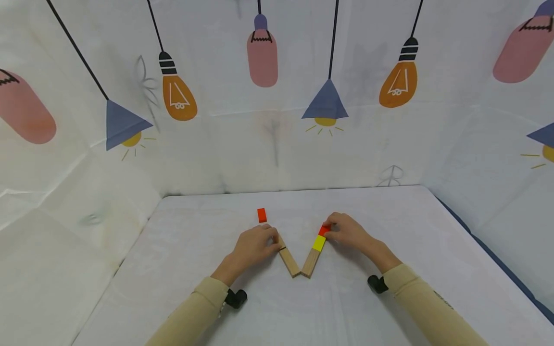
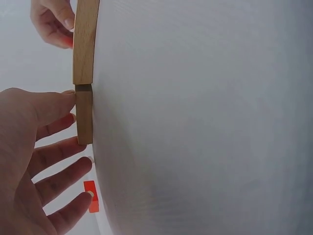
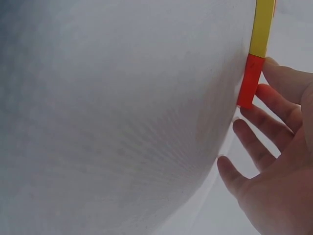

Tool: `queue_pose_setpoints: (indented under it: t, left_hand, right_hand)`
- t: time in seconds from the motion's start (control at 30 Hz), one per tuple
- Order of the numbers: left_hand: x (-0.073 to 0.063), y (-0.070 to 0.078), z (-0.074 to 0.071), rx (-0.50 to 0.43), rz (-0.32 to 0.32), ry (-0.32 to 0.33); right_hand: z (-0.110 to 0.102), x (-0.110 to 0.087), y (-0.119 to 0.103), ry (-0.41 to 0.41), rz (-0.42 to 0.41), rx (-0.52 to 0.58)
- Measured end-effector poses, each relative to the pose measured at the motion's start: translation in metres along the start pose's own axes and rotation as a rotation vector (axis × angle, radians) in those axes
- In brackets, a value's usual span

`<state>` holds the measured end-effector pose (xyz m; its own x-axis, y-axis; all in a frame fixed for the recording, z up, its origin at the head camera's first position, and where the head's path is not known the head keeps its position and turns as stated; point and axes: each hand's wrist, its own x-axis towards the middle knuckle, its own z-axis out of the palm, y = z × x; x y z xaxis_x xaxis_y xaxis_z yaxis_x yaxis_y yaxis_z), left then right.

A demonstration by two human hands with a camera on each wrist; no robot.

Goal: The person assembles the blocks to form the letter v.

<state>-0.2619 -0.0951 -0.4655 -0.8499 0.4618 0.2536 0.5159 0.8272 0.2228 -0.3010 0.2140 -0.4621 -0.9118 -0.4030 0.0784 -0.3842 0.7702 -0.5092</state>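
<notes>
Wooden and coloured blocks lie on the white table in a V. The left leg has a plain wooden block [image 1: 290,263] at the bottom and a shorter wooden block [image 2: 84,117] above it, end to end. My left hand [image 1: 255,242] holds that shorter block between thumb and fingers. On the right leg, a wooden block [image 1: 310,263], a yellow block [image 1: 319,243] and a red block [image 3: 252,81] run upward in line. My right hand [image 1: 348,230] pinches the red block at the top, thumb near its joint with the yellow one.
Just beyond my left fingers lies a loose red block [image 1: 261,215]. The white table [image 1: 337,307] ends at a back edge against a hanging cloth [image 1: 277,154] printed with lamps and bulbs. Dark wrist devices [image 1: 235,299] sit at both sleeve cuffs.
</notes>
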Motion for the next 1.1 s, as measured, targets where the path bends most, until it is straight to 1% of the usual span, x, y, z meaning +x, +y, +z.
queue_pose_setpoints:
  t: [0.13,0.4,0.67,0.93,1.1]
  left_hand:
    - [-0.0002,0.0002,0.0002,-0.007,0.002,0.002]
    - [-0.0002,0.0014,-0.0002,-0.015,-0.014,-0.026]
    - [-0.0007,0.0018,-0.0004,-0.009,0.003,-0.002]
    - [0.0000,0.0016,-0.0002,-0.008,0.005,-0.008]
    - [-0.0010,0.0014,-0.0004,-0.006,0.014,0.003]
  right_hand:
    - [0.0003,0.0005,0.0009,0.005,-0.003,0.001]
    - [0.0007,0.0016,0.0017,0.006,0.002,-0.012]
    - [0.0008,0.0023,0.0011,-0.003,0.004,-0.016]
    - [0.0002,0.0012,0.0005,0.008,-0.001,-0.020]
    - [0.0022,0.0026,0.0027,0.007,-0.008,-0.022]
